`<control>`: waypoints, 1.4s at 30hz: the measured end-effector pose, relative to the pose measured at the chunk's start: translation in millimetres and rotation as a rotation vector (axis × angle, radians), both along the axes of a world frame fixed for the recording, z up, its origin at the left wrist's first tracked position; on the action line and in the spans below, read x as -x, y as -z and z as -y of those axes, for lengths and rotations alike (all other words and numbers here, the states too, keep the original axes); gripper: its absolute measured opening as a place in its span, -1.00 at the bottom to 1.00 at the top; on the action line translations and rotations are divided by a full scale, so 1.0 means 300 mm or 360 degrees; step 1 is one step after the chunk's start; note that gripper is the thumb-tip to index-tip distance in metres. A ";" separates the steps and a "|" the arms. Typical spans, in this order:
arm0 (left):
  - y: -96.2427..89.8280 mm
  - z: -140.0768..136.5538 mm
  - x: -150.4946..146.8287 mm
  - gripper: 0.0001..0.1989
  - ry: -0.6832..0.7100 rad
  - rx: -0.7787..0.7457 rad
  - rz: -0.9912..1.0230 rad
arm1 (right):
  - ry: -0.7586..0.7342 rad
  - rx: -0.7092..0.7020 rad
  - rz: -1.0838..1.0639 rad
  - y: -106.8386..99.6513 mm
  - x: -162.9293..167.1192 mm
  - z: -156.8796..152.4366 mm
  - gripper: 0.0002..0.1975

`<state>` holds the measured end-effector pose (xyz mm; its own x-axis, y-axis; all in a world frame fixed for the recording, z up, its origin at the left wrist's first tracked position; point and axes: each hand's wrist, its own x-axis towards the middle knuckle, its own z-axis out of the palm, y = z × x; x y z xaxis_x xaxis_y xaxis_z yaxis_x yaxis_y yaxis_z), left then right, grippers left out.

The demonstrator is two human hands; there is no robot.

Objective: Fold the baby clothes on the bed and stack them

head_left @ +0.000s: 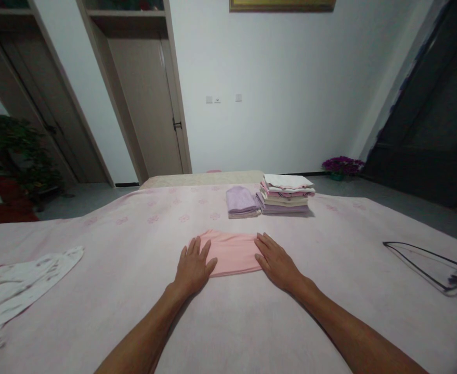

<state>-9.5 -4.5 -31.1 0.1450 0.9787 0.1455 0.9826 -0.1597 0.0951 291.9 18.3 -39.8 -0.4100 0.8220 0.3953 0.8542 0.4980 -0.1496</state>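
Observation:
A folded pink cloth, perhaps a garment, lies flat in front of me on the pale pink sheet. My left hand rests on its left end, palm down with the fingers spread. On the right end lies my right hand, also flat with its fingers stretched out. Neither hand grips the cloth. Just beyond it sits a folded lilac cloth, and right beside that a stack of folded clothes in white, pink, cream and lilac.
White patterned clothing is spread at the left edge. A thin black looped object lies on the sheet at the right. Past the far edge are a door, a wall, and purple flowers on the floor. A leafy plant stands far left.

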 end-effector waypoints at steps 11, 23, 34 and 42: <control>-0.005 0.003 -0.001 -0.33 -0.0106 0.0043 -0.0032 | 0.0026 0.0046 -0.0006 -0.007 -0.002 0.005 -0.49; 0.014 0.000 0.064 -0.33 -0.0304 0.0051 -0.0044 | 0.0002 0.0022 -0.0031 -0.004 -0.007 0.005 -0.51; -0.072 0.027 0.062 -0.53 -0.0606 -0.0114 -0.0014 | -0.0003 0.0022 -0.0033 0.004 -0.008 0.005 -0.50; -0.081 0.006 0.103 -0.68 -0.0567 0.0092 0.0401 | -0.0003 0.0002 -0.0043 0.006 -0.009 0.007 -0.51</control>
